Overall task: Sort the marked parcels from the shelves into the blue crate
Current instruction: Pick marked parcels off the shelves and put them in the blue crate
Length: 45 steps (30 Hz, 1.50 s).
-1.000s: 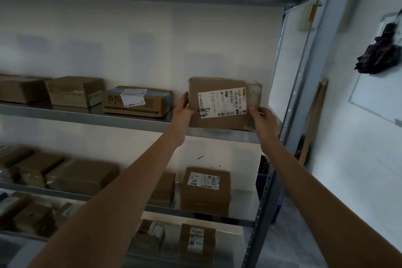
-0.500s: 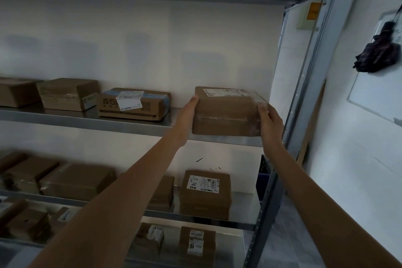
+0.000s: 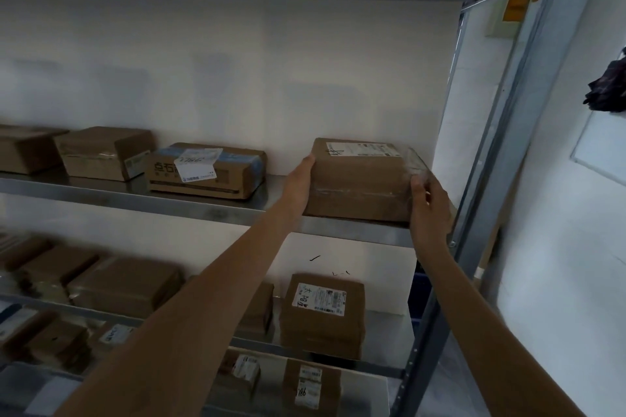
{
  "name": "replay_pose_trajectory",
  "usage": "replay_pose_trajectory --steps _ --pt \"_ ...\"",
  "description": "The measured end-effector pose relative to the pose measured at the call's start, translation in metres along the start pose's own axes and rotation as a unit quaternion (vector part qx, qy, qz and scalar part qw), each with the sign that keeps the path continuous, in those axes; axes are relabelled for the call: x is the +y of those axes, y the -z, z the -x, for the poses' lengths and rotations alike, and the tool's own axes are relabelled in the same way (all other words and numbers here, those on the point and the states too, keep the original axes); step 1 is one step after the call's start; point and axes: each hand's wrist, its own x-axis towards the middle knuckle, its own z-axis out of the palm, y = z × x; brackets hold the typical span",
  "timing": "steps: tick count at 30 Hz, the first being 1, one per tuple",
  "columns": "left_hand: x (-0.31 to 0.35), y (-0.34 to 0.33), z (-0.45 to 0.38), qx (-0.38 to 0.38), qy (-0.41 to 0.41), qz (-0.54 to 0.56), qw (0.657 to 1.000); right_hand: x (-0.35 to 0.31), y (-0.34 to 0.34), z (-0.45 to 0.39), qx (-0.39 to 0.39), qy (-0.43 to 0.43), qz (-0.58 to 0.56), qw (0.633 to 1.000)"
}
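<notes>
A brown cardboard parcel (image 3: 359, 186) lies flat at the right end of the upper metal shelf (image 3: 203, 206), its white label with a black handwritten mark facing up. My left hand (image 3: 299, 179) presses against the parcel's left side. My right hand (image 3: 428, 203) grips its right front corner, where clear tape wraps the box. A sliver of blue crate (image 3: 418, 294) shows behind the shelf's right post, mostly hidden.
Three more parcels, one with blue tape (image 3: 206, 169), line the upper shelf to the left. Lower shelves hold several labelled boxes, including one with black writing (image 3: 323, 311). A steel upright (image 3: 481, 179) bounds the right side; a whiteboard (image 3: 599, 145) hangs on the right wall.
The parcel was tilted up with its label facing me; both hands have laid it back flat on the upper shelf, label upward, and still hold its sides.
</notes>
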Motion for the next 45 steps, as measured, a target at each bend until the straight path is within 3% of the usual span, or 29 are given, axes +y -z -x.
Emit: replay_pose_trajectory --steps 3,5,9,13,17,20,22,24,26,28,35,42,45 --pt "0.008 0.010 -0.004 -0.031 0.001 0.007 1.000 -0.013 0.000 0.005 0.089 0.094 0.056 0.990" --pt "0.023 0.027 -0.005 -0.016 -0.065 -0.040 0.997 -0.030 -0.006 0.011 0.125 0.205 0.074 0.968" --pt "0.056 0.086 -0.011 0.105 -0.227 0.015 0.968 -0.077 -0.046 0.022 0.097 0.311 0.083 0.942" --pt "0.065 0.155 -0.030 0.165 -0.323 0.001 0.932 -0.116 -0.119 0.049 0.040 0.362 0.044 0.930" --pt "0.054 0.225 -0.056 0.211 -0.332 -0.056 0.918 -0.123 -0.198 0.078 -0.044 0.289 0.042 0.955" --pt "0.039 0.269 -0.080 0.213 -0.261 -0.106 0.936 -0.114 -0.247 0.091 -0.093 0.111 0.000 0.989" --pt "0.027 0.288 -0.092 0.202 -0.189 -0.127 0.953 -0.109 -0.268 0.097 -0.108 -0.008 -0.028 0.994" --pt "0.018 0.299 -0.100 0.153 -0.105 -0.089 0.979 -0.104 -0.280 0.101 -0.093 -0.060 -0.038 0.993" --pt "0.011 0.302 -0.101 0.106 -0.066 -0.046 0.991 -0.102 -0.283 0.103 -0.075 -0.045 -0.030 0.996" --pt "0.009 0.301 -0.100 0.096 -0.079 -0.025 0.992 -0.102 -0.280 0.104 -0.065 -0.029 -0.023 0.997" --pt "-0.002 0.292 -0.081 0.053 -0.216 0.151 0.963 -0.101 -0.261 0.126 -0.007 0.093 -0.128 0.987" --pt "-0.005 0.284 -0.073 0.064 -0.249 0.153 0.954 -0.111 -0.251 0.129 0.003 0.130 -0.130 0.983" --pt "0.000 0.285 -0.071 0.061 -0.225 0.151 0.961 -0.115 -0.246 0.126 -0.018 0.111 -0.134 0.985"
